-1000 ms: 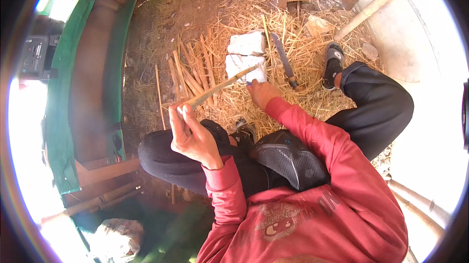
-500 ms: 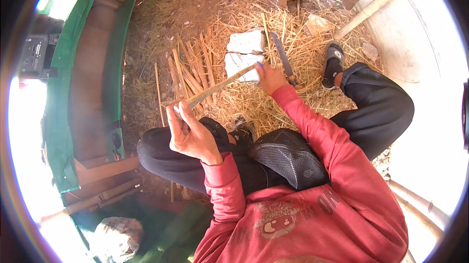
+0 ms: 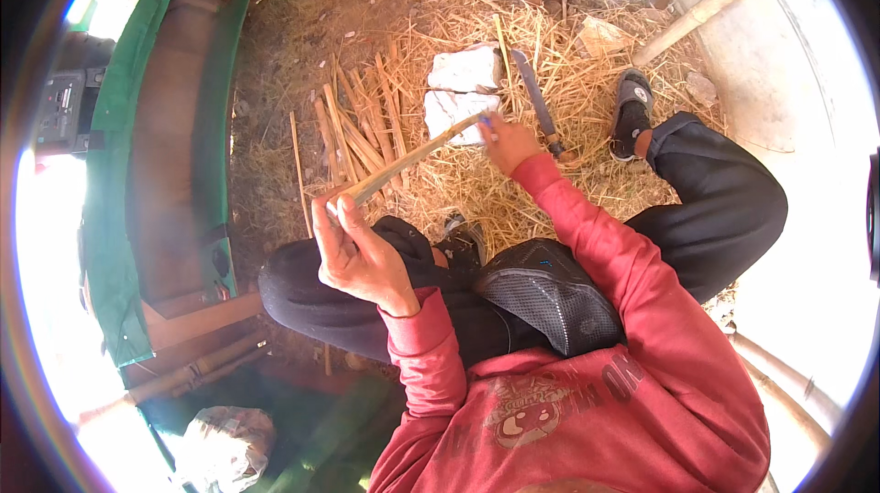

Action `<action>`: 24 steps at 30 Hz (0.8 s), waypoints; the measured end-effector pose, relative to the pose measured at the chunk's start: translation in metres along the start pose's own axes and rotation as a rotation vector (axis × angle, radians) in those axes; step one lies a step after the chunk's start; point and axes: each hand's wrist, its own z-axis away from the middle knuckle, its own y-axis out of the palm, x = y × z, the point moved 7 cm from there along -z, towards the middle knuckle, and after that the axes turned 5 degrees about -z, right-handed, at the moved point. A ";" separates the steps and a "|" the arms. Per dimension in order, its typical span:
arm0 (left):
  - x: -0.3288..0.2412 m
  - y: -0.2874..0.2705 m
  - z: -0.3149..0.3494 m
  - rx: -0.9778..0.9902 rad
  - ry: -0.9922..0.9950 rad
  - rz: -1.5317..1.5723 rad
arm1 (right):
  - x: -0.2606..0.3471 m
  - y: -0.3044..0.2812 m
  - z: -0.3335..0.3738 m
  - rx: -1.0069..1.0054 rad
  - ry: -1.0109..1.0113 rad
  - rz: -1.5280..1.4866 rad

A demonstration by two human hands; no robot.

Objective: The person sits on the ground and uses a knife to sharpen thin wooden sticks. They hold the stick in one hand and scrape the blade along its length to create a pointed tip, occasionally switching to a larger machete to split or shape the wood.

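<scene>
A thin wooden stick point(image 3: 411, 160) slants between my two hands, above the littered ground. My left hand point(image 3: 359, 253) pinches its near end between thumb and fingers, over my bent left leg. At its far end my right hand point(image 3: 513, 145) is closed around the tip, with a small blue bit showing at the fingers that I cannot make out. Just under that end lie two white blocks point(image 3: 465, 70) set one behind the other. A long dark-bladed machete point(image 3: 533, 101) rests to their right, its handle close to my right hand.
Several split sticks point(image 3: 365, 122) lie left of the blocks. Straw and shavings point(image 3: 577, 81) cover the ground. A bamboo pole point(image 3: 715, 5) leans at the right wall. Green-edged boards point(image 3: 165, 163) stand at left, and a plastic bag point(image 3: 225, 443) sits at lower left.
Both hands keep the stick in nearly the same pose, the right fingers shifting slightly at its far end. The view has moved a little.
</scene>
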 end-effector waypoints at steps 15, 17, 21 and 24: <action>0.027 -0.008 -0.030 -0.092 0.069 -0.060 | 0.028 0.080 -0.010 0.121 -0.014 0.188; -0.003 0.011 -0.039 -0.042 0.228 -0.036 | 0.000 0.074 -0.036 0.024 0.000 0.008; -0.021 0.024 -0.045 0.111 0.241 -0.092 | -0.006 0.064 -0.022 0.217 0.233 -0.436; -0.034 0.038 -0.064 0.129 0.224 -0.092 | 0.008 0.029 -0.015 0.062 0.002 -0.259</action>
